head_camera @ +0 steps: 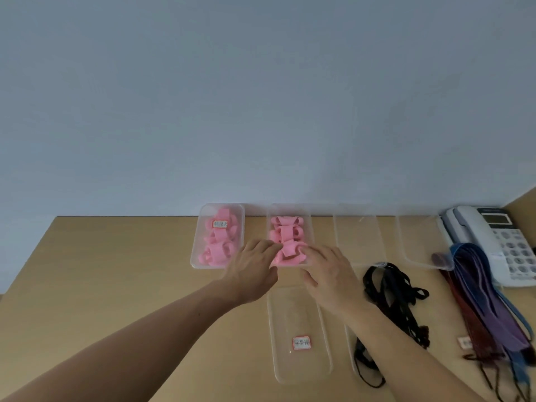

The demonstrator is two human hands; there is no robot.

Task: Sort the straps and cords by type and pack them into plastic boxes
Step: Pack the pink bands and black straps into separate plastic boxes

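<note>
Straps of pink looped webbing [217,250] fill a lidded clear plastic box [193,256] at far left, its red-bordered label unreadable; next, the left hand [255,265] and right hand [327,271] flank the nearest pink strap bundle [288,248] in the open clear box [309,227], fingers fairly straight, pressing rather than gripping; its labelled clear lid [298,314] lies lengthwise just behind them, nearer the right hand; black cords [400,291] wait rightward.

No writing is legible. A red-bordered label [220,224] on the lidded box of pink straps [195,258] and a second label [301,342] on the clear lid [290,314], both left of the telephone [475,227], carry blurred characters.
</note>
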